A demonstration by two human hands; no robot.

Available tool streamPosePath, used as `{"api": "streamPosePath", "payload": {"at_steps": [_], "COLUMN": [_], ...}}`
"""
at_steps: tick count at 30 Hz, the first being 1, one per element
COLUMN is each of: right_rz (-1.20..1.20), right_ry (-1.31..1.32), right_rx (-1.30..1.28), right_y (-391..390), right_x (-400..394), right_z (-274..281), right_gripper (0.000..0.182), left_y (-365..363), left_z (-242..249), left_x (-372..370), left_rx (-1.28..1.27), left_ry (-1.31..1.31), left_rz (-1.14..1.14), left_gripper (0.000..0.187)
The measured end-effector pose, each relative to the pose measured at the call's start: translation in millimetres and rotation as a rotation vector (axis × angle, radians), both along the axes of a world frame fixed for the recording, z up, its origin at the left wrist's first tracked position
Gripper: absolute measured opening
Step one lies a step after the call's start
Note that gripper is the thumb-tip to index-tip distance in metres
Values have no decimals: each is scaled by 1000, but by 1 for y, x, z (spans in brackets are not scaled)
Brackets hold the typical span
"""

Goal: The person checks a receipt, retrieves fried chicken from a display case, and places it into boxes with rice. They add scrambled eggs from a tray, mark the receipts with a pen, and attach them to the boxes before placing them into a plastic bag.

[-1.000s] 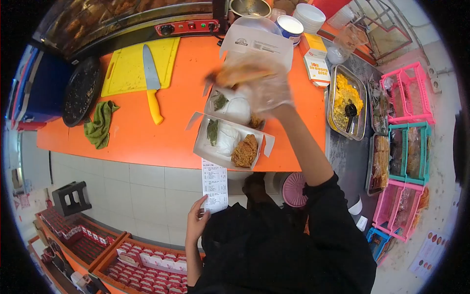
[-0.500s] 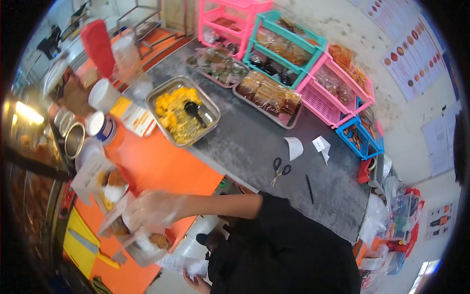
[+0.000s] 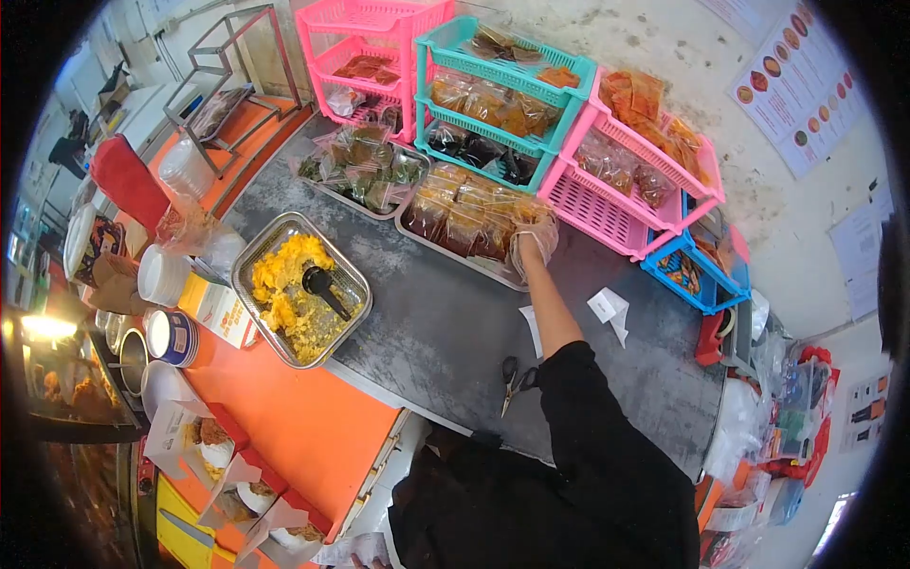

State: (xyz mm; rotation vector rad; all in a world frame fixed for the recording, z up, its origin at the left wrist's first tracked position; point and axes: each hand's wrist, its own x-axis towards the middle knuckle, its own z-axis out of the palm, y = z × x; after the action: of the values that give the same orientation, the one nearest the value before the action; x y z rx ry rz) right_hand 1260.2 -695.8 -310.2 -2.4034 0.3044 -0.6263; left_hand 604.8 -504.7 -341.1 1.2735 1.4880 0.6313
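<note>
My right hand [image 3: 535, 239], in a clear plastic glove, reaches to the right end of a metal tray [image 3: 453, 245] of sauce packets [image 3: 464, 213]. Its fingers are hidden among the packets and glove folds. At the bottom edge, only the fingertips of my left hand [image 3: 372, 563] show, against a whitish printed wrapper [image 3: 353, 548]. Open white food boxes [image 3: 232, 495] stand in a row at lower left, with fried pieces and white tubs inside. Left of my right arm, a steel pan [image 3: 248, 327] contains yellow mash and a black spoon [image 3: 324, 290].
Pink [image 3: 621, 232], teal [image 3: 536, 156] and blue [image 3: 706, 302] racks line the wall. Scissors [image 3: 517, 384] and paper scraps [image 3: 609, 311] lie on the grey table. A knife [image 3: 185, 526] rests on a yellow board [image 3: 171, 503]. Stacked tubs [image 3: 171, 337] stand left of the pan.
My right hand has moved from the food boxes at lower left up to the packet tray. The view has shifted, and my left hand sits lower, mostly out of frame.
</note>
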Motion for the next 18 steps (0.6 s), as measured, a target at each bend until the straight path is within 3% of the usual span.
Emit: {"api": "streamPosePath", "payload": {"at_steps": [2, 5, 6, 7, 8, 10, 12, 14, 16, 17, 18], "right_rz": [-84, 74, 73, 227, 338, 696, 1079, 1392, 1735, 1735, 1695], "right_ry": [-113, -319, -230, 30, 313, -262, -109, 207, 667, 1289, 1408], "right_rx": [227, 227, 82, 244, 374, -107, 46, 172, 282, 448, 633], "right_y": [7, 4, -28, 15, 58, 70, 96, 142, 186, 208, 219], "right_x": [-4, -15, -11, -53, -105, -134, -190, -270, -348, -392, -436], "right_z": [-1, -3, -21, 53, 137, 125, 124, 88, 51, 71, 53], "right_gripper": [56, 46, 41, 37, 33, 22, 21, 16, 19, 24, 26], "left_y": [-1, -2, -4, -6, -14, -17, -15, -13, -6, -10, -11], "left_z": [-3, -12, -20, -29, -13, -9, 20, 36, 27, 22, 15], "left_x": [0, -21, -29, -33, -25, -22, -8, -4, -10, -18, -27], "left_rx": [2, 11, 9, 26, -10, -79, -73, -16, -6, -16, -17], "left_ry": [-19, -120, -194, -330, -61, -109, -152, -63, -146, -231, -232], "left_rz": [26, 83, 89, 98, 133, 193, 170, 151, 197, 190, 219], "left_gripper": [61, 61, 60, 60, 60, 61, 61, 60, 60, 59, 59]}}
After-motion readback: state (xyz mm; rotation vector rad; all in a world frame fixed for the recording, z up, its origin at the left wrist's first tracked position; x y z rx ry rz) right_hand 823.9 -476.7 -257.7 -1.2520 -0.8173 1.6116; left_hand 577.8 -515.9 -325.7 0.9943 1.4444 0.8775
